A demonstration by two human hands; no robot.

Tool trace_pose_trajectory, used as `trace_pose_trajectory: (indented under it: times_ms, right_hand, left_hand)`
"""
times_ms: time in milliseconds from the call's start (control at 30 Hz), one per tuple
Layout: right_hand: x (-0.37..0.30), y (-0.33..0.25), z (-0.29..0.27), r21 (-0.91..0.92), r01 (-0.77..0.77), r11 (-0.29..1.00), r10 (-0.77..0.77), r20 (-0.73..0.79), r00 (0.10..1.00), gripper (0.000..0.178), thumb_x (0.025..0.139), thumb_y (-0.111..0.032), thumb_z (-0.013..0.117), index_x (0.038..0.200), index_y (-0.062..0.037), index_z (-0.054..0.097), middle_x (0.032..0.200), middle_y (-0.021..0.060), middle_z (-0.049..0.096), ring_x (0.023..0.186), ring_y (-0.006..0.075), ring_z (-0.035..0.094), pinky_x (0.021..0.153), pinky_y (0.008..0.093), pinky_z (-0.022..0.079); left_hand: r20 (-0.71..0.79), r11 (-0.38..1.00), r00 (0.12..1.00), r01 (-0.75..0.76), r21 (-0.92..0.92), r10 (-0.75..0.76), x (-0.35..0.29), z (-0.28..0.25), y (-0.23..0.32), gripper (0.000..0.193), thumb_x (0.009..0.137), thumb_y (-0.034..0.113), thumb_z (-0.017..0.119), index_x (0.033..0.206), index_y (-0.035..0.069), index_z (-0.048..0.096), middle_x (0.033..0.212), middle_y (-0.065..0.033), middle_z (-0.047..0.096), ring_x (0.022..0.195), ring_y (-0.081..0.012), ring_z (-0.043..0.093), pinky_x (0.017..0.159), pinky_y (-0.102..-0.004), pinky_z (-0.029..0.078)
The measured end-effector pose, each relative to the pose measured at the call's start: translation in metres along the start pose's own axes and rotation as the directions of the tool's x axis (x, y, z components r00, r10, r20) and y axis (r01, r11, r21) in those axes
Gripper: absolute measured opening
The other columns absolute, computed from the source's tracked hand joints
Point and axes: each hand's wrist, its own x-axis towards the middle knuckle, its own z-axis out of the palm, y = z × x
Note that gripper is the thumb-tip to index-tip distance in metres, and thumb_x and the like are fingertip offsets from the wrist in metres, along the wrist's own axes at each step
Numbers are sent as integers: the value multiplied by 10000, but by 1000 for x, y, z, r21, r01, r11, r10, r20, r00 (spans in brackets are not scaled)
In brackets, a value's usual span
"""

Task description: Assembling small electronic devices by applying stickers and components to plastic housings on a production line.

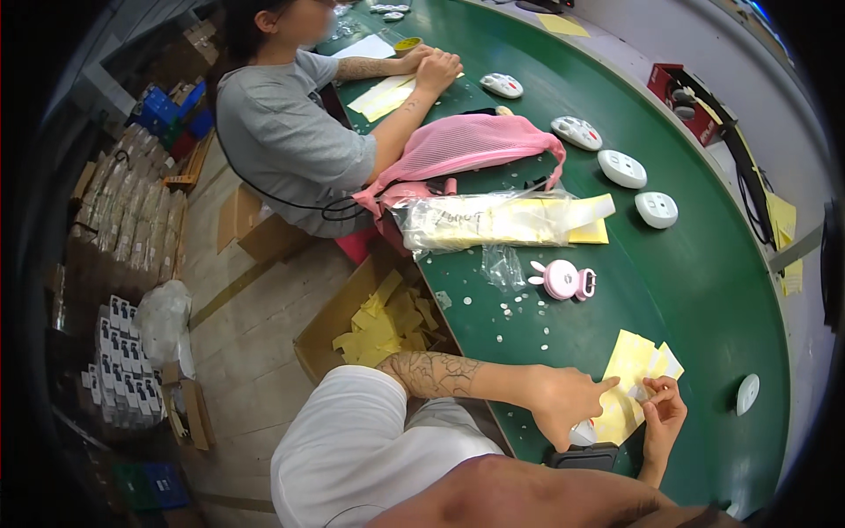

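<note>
My left hand (563, 400) reaches over a yellow sticker sheet (622, 350). One finger stretches onto the sheet, and the thumb points down and apart. Just below that hand is a white rounded thing with a red mark (583, 431), partly covered. On the sheet's right side my right hand (662, 418) has thumb and forefinger pinched at a small pale sticker (641, 392); its exact edges are hard to make out. A white strip (671, 363) shows at the sheet's right edge. Beside my hands, near the table's front edge, lies a dark flat block (584, 457).
Several white computer mice (622, 169) lie along the green table (704, 290). A pink rabbit-shaped gadget (561, 280), bagged yellow sheets (493, 220) and a pink mesh bag (475, 145) stand beyond my hands. A co-worker (290, 132) sits at left; a carton (321, 330) holds yellow scraps.
</note>
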Motion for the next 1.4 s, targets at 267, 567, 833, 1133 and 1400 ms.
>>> trace_pose_trajectory:
  times_ms: [267,567,833,1133,1400]
  right_hand:
    - [-4,7,7,182,34,983,-14,-108,994,187,772,34,655,856,-46,508,1042,72,512,1020,193,544,853,321,519]
    - [2,10,-1,110,54,992,-30,-216,976,214,739,23,674,700,-63,483,1025,62,502,1018,191,546,909,324,453]
    - [-5,6,8,-248,278,928,-335,-229,914,151,666,104,716,709,-21,641,992,78,524,958,187,565,837,316,476]
    - [-11,11,20,-528,497,688,-627,-90,773,186,626,51,774,751,-75,717,965,64,530,892,215,557,715,321,485]
    - [-9,2,18,-716,582,385,-783,80,617,195,594,-5,807,743,-92,715,943,60,541,885,240,573,708,330,484]
  left_hand:
    - [-6,1000,1000,-23,20,23,-10,1,0,515,640,299,685,1013,-52,623,1444,-337,214,769,-392,643,721,-421,526]
    - [9,993,996,-91,-80,92,-11,-39,-13,525,668,296,700,1112,43,578,1479,-247,221,928,-429,603,836,-441,488]
    - [-264,664,929,-371,-649,261,43,-95,-26,672,676,400,678,1167,-31,518,1144,-195,559,817,-262,647,696,-343,529]
    - [-492,95,869,-487,-868,-45,62,-42,-58,715,745,490,520,1221,-41,467,981,-163,590,709,-225,609,611,-313,507]
    - [-469,43,883,-469,-882,-4,71,-37,-64,681,801,449,475,1270,-42,422,1038,-169,585,782,-235,635,685,-344,526]
